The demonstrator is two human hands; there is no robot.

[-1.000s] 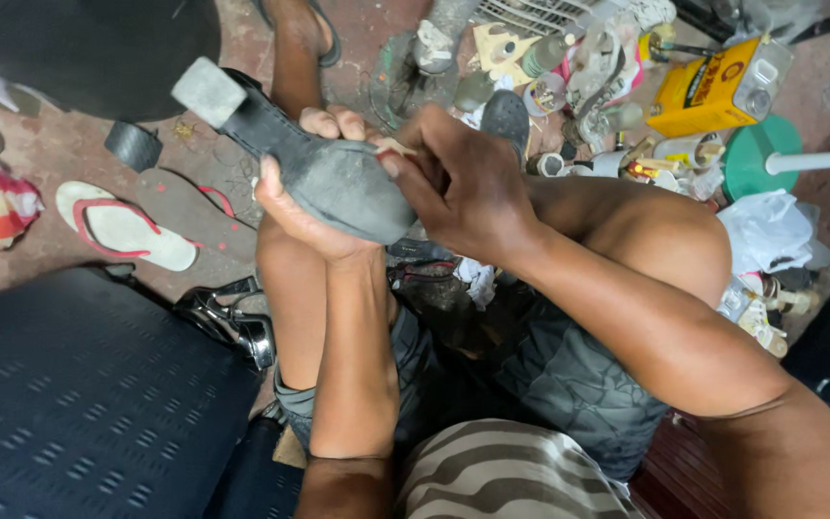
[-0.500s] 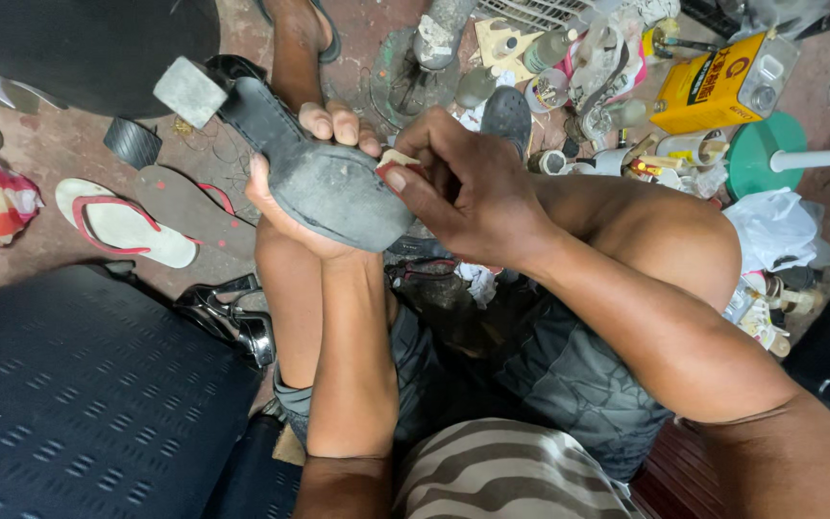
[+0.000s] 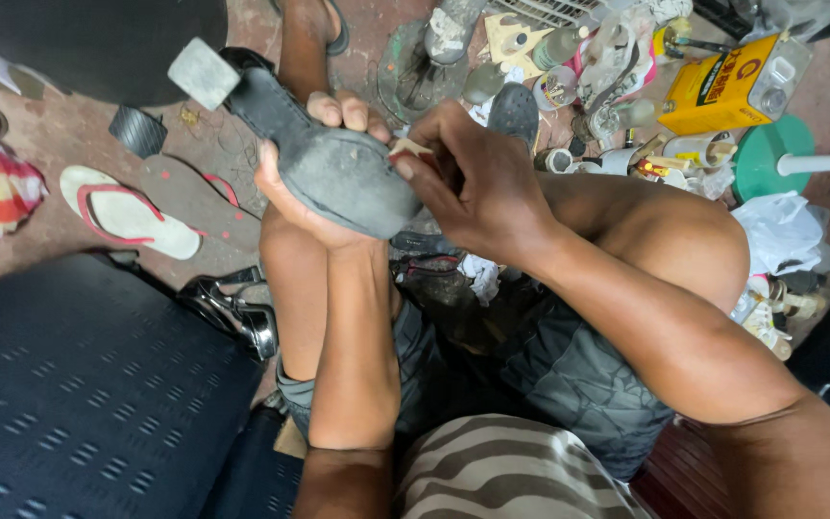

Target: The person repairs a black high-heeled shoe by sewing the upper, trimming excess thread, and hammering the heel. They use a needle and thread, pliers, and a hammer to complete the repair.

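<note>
A black heeled shoe (image 3: 324, 159) is held sole-up above my knees, its square grey heel tip pointing up and left. My left hand (image 3: 314, 173) cups it from beneath, fingers curled over the far edge. My right hand (image 3: 468, 178) presses against the toe end of the grey sole, fingers pinched on a small pale tool (image 3: 405, 147) at the sole's edge. What the tool is cannot be told.
A white and red flip-flop (image 3: 127, 213) lies on the floor at left beside a black patterned bag (image 3: 69, 384). A yellow tin can (image 3: 732, 82), bottles, a green disc (image 3: 770, 159) and scattered clutter fill the top right. A shiny dark shoe (image 3: 237, 312) rests near my left knee.
The shoe and both hands shifted slightly down and left in view. My right hand's fingers stay pinched at the sole's toe edge.
</note>
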